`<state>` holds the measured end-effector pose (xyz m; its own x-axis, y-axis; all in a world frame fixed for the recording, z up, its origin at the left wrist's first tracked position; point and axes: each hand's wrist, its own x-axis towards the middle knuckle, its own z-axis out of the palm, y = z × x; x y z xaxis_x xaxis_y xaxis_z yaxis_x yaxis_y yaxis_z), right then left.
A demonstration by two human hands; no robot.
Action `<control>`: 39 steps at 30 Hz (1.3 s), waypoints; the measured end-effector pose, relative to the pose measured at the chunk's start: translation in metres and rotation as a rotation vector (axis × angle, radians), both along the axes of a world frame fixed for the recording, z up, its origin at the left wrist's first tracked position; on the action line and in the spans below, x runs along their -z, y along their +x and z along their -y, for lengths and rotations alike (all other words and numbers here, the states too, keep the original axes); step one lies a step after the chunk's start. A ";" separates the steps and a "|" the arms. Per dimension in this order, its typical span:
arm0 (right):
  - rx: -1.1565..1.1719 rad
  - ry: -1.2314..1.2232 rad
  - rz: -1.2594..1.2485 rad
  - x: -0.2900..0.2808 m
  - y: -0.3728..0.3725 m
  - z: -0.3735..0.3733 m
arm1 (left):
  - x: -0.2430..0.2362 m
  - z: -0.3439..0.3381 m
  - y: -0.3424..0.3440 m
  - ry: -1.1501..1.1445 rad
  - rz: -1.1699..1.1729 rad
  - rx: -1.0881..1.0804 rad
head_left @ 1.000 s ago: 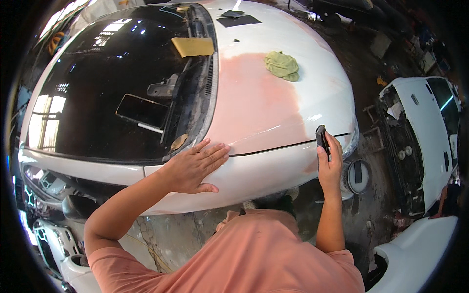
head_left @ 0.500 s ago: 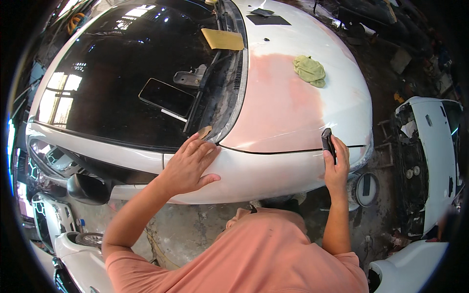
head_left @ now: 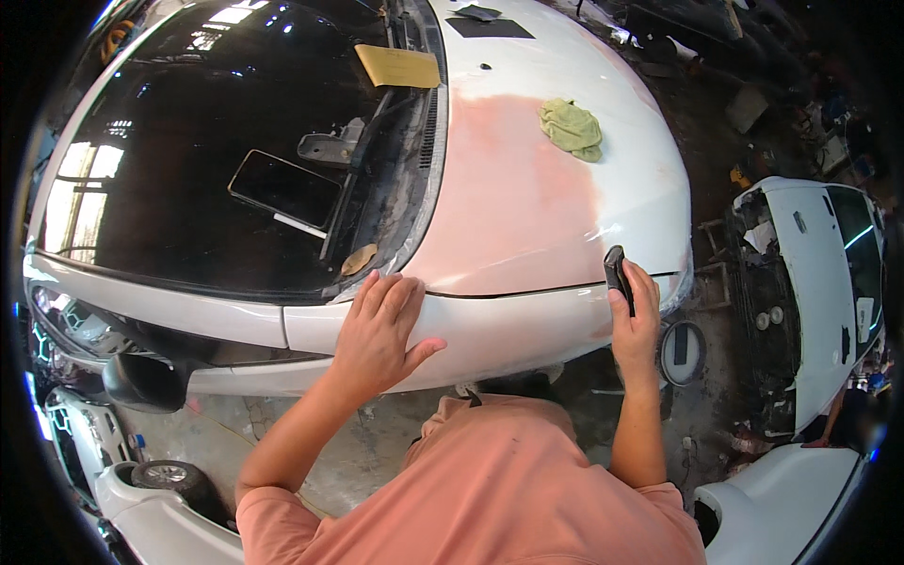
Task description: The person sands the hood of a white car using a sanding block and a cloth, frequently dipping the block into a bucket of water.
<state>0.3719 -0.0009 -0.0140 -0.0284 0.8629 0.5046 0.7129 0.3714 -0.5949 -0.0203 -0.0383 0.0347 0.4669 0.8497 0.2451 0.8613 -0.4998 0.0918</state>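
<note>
A white car's front fender [head_left: 508, 325] lies before me, beside its hood with a large pinkish-red patch [head_left: 518, 188]. My left hand [head_left: 381, 325] rests flat on the fender near the windshield corner, fingers stretched and thumb apart, holding nothing. A small brown leaf-like piece [head_left: 359, 260] lies just beyond its fingertips. Farther right, my right hand [head_left: 636, 315] grips a narrow black block [head_left: 616, 270] at the seam between hood and fender. The block's underside is hidden. A crumpled green cloth [head_left: 571, 130] sits on the hood, with dark sheets [head_left: 490, 26] farther back.
A phone [head_left: 285, 185] lies on the windshield, near a yellow folded piece [head_left: 399, 67]. The black side mirror [head_left: 144, 381] juts out at left. A round lidded bucket [head_left: 682, 353] stands on the floor at right. Other white car bodies [head_left: 812, 292] stand around.
My view has shifted, so the car appears farther left. My left hand has slid right along the fender, uncovering the brown piece. The right hand with the black block has moved slightly right.
</note>
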 end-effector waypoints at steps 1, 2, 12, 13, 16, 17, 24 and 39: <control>0.001 -0.025 0.000 0.000 0.002 0.001 | 0.002 0.000 0.003 0.013 0.013 0.003; 0.003 -0.049 0.004 0.000 0.005 0.002 | 0.005 0.000 0.007 0.027 0.028 0.006; 0.066 -0.078 0.054 0.003 0.024 0.011 | 0.046 -0.006 0.083 -0.039 0.092 0.072; 0.064 -0.081 0.059 0.002 0.025 0.013 | 0.051 -0.007 0.092 -0.043 0.107 0.084; 0.055 -0.084 0.092 0.000 0.024 0.020 | 0.061 -0.009 0.118 -0.061 0.143 0.114; 0.049 -0.080 0.116 -0.003 0.025 0.024 | 0.063 -0.009 0.126 -0.052 0.155 0.137; 0.077 -0.106 0.136 0.004 0.066 0.057 | 0.067 -0.009 0.141 -0.100 0.242 0.083; 0.313 -0.283 0.050 0.091 0.288 0.247 | 0.118 -0.095 0.288 0.198 -0.064 -0.352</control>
<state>0.6604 -0.2480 -0.1047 0.2391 0.9381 0.2508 0.7956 -0.0411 -0.6045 0.2680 0.0572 -0.0834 0.1758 0.8997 0.3995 0.9837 -0.1763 -0.0358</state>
